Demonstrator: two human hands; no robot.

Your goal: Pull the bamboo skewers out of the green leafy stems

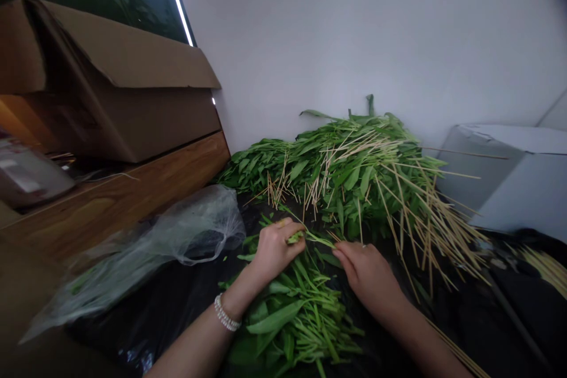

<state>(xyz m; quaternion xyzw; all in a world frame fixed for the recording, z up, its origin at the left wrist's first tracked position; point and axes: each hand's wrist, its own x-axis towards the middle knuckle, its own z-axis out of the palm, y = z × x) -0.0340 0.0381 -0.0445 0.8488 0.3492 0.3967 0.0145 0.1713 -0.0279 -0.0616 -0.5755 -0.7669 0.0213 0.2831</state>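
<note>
My left hand (275,246) is closed, pinching a folded green leaf stem (296,237) between thumb and fingers; a pearl bracelet (225,314) circles that wrist. My right hand (367,270) lies close beside it, fingers curled and pointed toward the same stem and touching the greens; what it holds is hidden. Both hands hover over a loose pile of green leafy stems (292,319) on a black sheet (186,301). Behind them rises a big heap of leaves threaded on bamboo skewers (354,171).
A crumpled clear plastic bag (177,236) lies to the left. A cardboard box (124,94) sits on a wooden ledge (133,195) at the left. A grey box (514,177) stands at the right, with more skewers (544,266) near it. A white wall is behind.
</note>
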